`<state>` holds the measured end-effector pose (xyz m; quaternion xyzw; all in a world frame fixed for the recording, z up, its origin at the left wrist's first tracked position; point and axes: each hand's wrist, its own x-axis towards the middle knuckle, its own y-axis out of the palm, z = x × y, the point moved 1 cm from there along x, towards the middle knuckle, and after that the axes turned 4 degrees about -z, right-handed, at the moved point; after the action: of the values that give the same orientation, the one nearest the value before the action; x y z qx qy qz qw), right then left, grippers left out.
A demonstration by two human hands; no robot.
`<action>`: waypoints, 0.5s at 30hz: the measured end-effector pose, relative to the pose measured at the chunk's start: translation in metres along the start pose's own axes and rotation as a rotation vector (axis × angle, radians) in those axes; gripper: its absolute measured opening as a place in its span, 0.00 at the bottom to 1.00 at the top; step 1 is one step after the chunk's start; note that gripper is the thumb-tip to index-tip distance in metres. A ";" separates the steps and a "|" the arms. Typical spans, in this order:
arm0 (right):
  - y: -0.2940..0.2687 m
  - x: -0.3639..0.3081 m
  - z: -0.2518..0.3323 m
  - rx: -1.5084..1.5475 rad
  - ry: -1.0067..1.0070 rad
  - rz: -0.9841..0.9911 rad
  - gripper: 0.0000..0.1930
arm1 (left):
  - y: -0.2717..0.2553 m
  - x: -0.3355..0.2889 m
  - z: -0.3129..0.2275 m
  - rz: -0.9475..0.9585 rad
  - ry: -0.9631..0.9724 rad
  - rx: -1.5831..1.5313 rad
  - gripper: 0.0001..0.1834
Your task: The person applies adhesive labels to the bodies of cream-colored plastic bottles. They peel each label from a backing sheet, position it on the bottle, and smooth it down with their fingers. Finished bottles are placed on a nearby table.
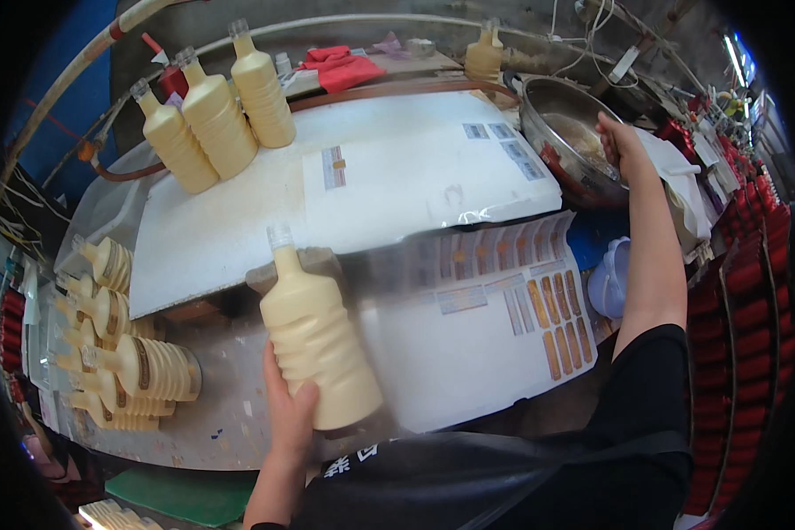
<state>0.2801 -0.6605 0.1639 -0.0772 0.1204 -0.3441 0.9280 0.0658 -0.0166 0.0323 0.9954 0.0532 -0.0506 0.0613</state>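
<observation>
one cream bottle (pixel 320 344) | left hand (pixel 290 408) clasping its lower part | right hand (pixel 623 152) by pan (pixel 546 125), grip unclear

The light is moderate, and the flat white rectangular board (pixel 397 177) is brightest, with small glare along its near edge. A long white tube lamp (pixel 733 62) shines at upper right. The pale cream ribbed bottle (pixel 322 344) carries soft shading. Blur smears the left part of the pale printed label sheets (pixel 468 362); fisheye distortion bends edges toward a black rim.
</observation>
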 end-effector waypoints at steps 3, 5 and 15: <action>0.021 -0.054 0.025 -0.118 -0.140 0.206 0.16 | -0.003 0.001 0.004 -0.005 0.019 0.019 0.51; 0.038 -0.099 0.028 -0.231 -0.244 0.360 0.14 | -0.005 0.002 0.008 -0.020 0.003 0.018 0.50; 0.107 -0.241 -0.058 -0.652 -0.466 0.648 0.09 | 0.001 -0.001 0.004 0.025 0.052 -0.095 0.40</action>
<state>0.1536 -0.4253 0.1247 -0.3959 0.0290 0.0428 0.9168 0.0648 -0.0185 0.0285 0.9930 0.0448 -0.0215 0.1075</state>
